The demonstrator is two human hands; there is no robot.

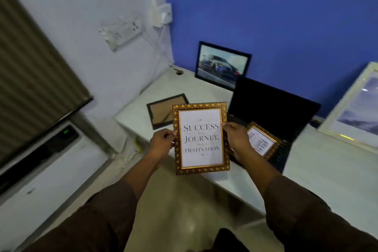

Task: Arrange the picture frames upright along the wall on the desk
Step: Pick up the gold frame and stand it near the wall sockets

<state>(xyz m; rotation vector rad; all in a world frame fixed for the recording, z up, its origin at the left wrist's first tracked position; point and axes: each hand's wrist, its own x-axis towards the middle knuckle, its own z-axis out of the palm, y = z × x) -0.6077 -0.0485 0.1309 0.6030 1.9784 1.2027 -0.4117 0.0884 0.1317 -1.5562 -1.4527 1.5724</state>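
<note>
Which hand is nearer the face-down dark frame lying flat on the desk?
Left. The left hand grips the gold frame's left edge, just below the face-down dark frame. The right hand holds the opposite edge, farther away.

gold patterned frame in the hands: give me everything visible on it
The gold patterned picture frame is a portrait rectangle with a dark, gold-ornamented border and a bright gold inner edge. Its white print reads "Success is a journey, not a destination." It faces the camera, roughly upright, held in the air above the front edge of the white desk. The left hand grips its left side, the right hand its right side; nothing else touches it.
</note>
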